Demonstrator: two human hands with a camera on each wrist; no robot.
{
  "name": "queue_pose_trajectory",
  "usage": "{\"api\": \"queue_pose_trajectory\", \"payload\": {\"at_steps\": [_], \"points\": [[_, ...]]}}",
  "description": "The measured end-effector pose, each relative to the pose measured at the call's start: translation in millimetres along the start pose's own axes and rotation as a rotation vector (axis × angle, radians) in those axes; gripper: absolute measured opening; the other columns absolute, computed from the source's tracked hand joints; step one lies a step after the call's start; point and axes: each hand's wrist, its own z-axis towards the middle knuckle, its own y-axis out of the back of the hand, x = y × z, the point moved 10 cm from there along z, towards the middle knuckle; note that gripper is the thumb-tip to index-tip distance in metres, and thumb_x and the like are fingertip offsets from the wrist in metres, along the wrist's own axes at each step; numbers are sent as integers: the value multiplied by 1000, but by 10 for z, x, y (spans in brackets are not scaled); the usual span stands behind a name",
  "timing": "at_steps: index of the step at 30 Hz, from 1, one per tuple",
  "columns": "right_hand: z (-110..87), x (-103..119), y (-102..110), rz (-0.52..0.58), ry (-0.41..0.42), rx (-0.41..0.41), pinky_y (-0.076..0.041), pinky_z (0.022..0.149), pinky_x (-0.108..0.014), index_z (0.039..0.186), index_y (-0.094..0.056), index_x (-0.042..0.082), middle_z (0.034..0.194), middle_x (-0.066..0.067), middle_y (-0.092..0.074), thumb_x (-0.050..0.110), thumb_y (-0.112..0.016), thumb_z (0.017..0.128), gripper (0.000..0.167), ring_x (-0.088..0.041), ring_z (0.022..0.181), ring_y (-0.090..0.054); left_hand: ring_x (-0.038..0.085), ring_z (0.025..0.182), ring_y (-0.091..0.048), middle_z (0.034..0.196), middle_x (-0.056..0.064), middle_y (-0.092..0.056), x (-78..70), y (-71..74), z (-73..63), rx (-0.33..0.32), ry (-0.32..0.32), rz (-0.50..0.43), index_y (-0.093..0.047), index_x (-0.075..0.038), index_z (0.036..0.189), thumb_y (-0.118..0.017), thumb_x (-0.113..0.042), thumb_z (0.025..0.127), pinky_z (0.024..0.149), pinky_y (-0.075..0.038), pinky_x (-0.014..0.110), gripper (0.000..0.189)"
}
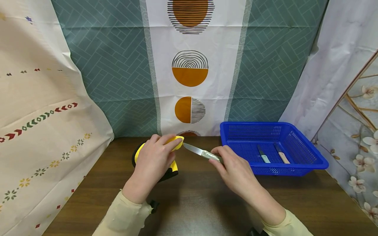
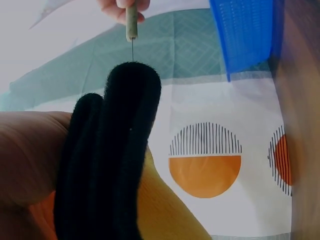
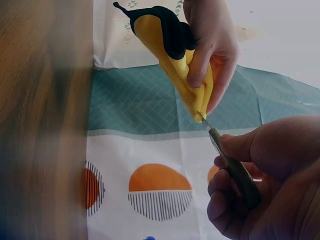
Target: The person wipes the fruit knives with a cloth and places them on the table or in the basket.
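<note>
My left hand [image 1: 155, 155] grips a folded yellow cloth [image 1: 179, 143] with black parts, its fingers pinching the yellow end. The cloth's black part [image 2: 131, 115] fills much of the left wrist view. My right hand [image 1: 236, 168] holds a small knife [image 1: 213, 156] by its pale green handle, fingers and thumb curled round it. The bright blade [image 1: 193, 149] points left, and its tip meets the yellow end of the cloth. In the right wrist view the tip of the blade is partly hidden at the cloth's fold [image 3: 199, 107].
A blue plastic basket [image 1: 277, 169] stands at the right of the brown wooden table [image 1: 203, 209]. Inside lie a knife with a light blue handle [image 1: 264, 158] and one with a pink handle [image 1: 284, 157]. Patterned curtains [image 1: 118, 65] hang behind the table and at both sides.
</note>
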Motion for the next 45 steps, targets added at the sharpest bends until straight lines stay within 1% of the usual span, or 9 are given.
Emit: {"api": "queue_pose_trajectory", "payload": {"at_steps": [2, 5, 12, 17, 21, 27, 33, 37, 45], "points": [[1, -4, 0, 1, -4, 0, -46, 62, -35, 118, -72, 19, 99, 7, -61, 25, -77, 106, 14, -13, 76, -53, 33, 90, -63, 131, 6, -76, 4, 18, 0, 1, 6, -5, -82, -20, 132, -90, -3, 85, 75, -55, 39, 51], [4, -8, -3, 3, -9, 2, -45, 62, -35, 118, -72, 19, 99, 6, -62, 24, -78, 105, 15, -13, 76, -53, 34, 91, -63, 132, 7, -76, -46, 53, 12, -9, -5, -7, -82, -20, 132, -90, -4, 84, 77, -55, 39, 52], [10, -7, -14, 10, -14, 14, -46, 62, -34, 117, -72, 19, 99, 6, -62, 22, -79, 104, 15, -11, 75, -53, 33, 91, -64, 132, 8, -75, -343, 95, 46, -61, -108, -28, -82, -19, 129, -88, -3, 84, 79, -59, 39, 48], [13, -23, -33, 19, -37, 35, -48, 64, -35, 118, -72, 19, 101, 5, -64, 22, -80, 104, 16, -11, 77, -54, 29, 92, -64, 133, 7, -75, -539, 38, 46, -38, -148, -35, -83, -22, 129, -86, -7, 87, 77, -59, 35, 45], [16, -32, -50, 26, -54, 50, -50, 66, -35, 118, -72, 19, 104, 4, -66, 22, -79, 104, 16, -12, 79, -56, 27, 92, -63, 134, 5, -75, -607, -14, 29, -4, -148, -28, -82, -24, 130, -89, -9, 88, 76, -58, 33, 45], [15, -32, -60, 25, -58, 59, -51, 67, -35, 118, -73, 18, 104, 4, -66, 23, -78, 106, 14, -12, 79, -56, 26, 94, -63, 135, 5, -75, -612, -61, 18, 21, -140, -14, -82, -25, 131, -91, -11, 87, 77, -58, 33, 47], [10, -26, -50, 20, -57, 56, -49, 66, -35, 117, -73, 18, 103, 4, -65, 24, -78, 105, 14, -12, 78, -55, 27, 91, -62, 132, 5, -75, -573, -48, 18, -11, -150, -3, -82, -24, 127, -89, -9, 85, 73, -56, 34, 46], [5, -19, -40, 17, -48, 50, -48, 65, -35, 117, -73, 19, 102, 5, -64, 24, -77, 106, 13, -12, 77, -54, 28, 90, -63, 131, 6, -76, -511, -46, 27, -24, -143, 1, -83, -24, 126, -89, -7, 84, 75, -57, 34, 46], [5, -7, -24, 9, -32, 38, -47, 63, -34, 117, -72, 19, 100, 6, -63, 24, -77, 106, 13, -11, 75, -53, 30, 91, -64, 130, 7, -76, -350, -48, 31, -22, -103, -6, -83, -22, 126, -88, -3, 83, 77, -57, 36, 47]]}}
